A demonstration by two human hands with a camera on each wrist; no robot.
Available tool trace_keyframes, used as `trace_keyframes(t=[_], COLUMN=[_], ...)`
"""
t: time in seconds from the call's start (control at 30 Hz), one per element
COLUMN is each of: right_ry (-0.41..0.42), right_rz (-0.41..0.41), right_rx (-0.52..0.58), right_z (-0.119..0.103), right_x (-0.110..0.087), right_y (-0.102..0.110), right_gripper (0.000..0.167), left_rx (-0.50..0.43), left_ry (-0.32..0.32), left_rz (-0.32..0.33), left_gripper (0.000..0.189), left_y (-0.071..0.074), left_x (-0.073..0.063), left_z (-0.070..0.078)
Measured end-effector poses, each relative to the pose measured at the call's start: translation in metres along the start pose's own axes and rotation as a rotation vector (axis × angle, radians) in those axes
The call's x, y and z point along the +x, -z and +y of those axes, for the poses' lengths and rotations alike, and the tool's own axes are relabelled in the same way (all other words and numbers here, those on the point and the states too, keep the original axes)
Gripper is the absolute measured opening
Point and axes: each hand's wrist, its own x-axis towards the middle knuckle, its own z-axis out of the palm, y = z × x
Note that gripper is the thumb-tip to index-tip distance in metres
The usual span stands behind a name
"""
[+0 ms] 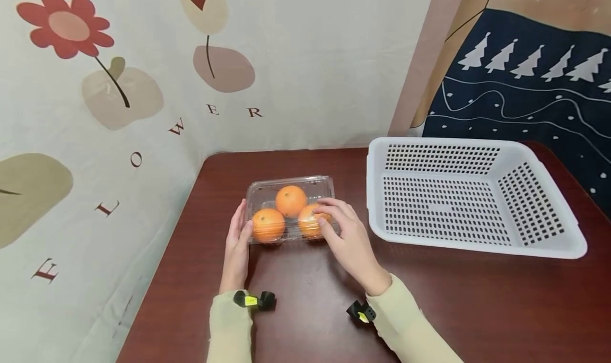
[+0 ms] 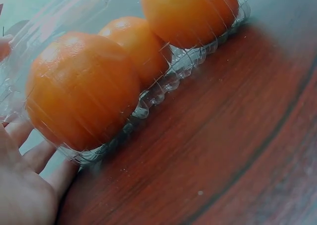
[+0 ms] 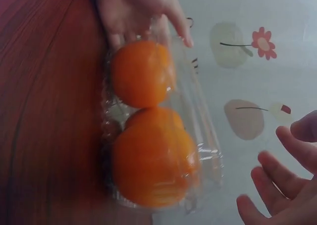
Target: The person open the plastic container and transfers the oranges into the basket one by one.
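A clear plastic clamshell box (image 1: 296,181) rests on the table with three oranges (image 1: 268,225) inside. My left hand (image 1: 236,254) holds the left end, its thumb at the front corner and its fingers along the side wall. In the left wrist view those fingers (image 2: 39,158) show behind the clear plastic. Over the right end hangs my right hand (image 1: 347,238), its fingers loosely bent and spread. The right wrist view shows this hand (image 3: 290,193) apart from the box, with nothing in it. From that side the lid (image 3: 203,121) covers the oranges.
To the right of the box stands a white plastic basket (image 1: 374,214) with perforated walls. The dark red wooden table (image 1: 305,294) meets a flower-print cloth (image 1: 310,60) at the back and left. A navy cloth (image 1: 515,97) with white trees hangs behind the basket.
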Motion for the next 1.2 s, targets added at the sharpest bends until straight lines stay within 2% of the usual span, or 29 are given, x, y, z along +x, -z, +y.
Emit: trace_keyframes(t=[0.2, 0.33, 0.57, 0.7, 0.83, 0.97, 1.1, 1.2], right_ry=[-0.05, -0.086, -0.229, -0.292, -0.312, -0.291, -0.234, -0.2], right_rz=[-0.028, -0.044, -0.115, -0.168, -0.221, -0.271, -0.315, -0.318], right_rx=[-0.069, -0.095, -0.046, -0.013, 0.024, 0.025, 0.001, -0.016], right_z=[0.008, 0.016, 0.027, 0.029, 0.032, 0.036, 0.041, 0.048], right_x=[-0.003, -0.006, -0.014, -0.015, -0.018, -0.019, -0.018, -0.016], right_y=[-0.002, -0.008, -0.013, -0.011, -0.008, -0.004, 0.001, 0.005], right_gripper=[0.027, 0.037, 0.038, 0.047, 0.056, 0.064, 0.074, 0.075], left_rx=[0.0, -0.001, -0.063, -0.136, -0.177, -0.149, -0.134, -0.131], left_ry=[-0.003, -0.029, -0.066, -0.082, -0.065, -0.012, 0.019, 0.037], left_rz=[0.012, 0.019, -0.02, -0.05, -0.122, -0.247, -0.369, -0.419], left_gripper=[0.051, 0.05, 0.048, 0.048, 0.05, 0.059, 0.071, 0.076], left_y=[-0.002, -0.001, 0.0, 0.001, 0.006, 0.016, 0.022, 0.021], left_x=[0.002, 0.007, 0.011, 0.011, 0.011, 0.01, 0.018, 0.025], left_z=[0.001, 0.003, 0.001, -0.004, -0.011, -0.015, -0.015, -0.013])
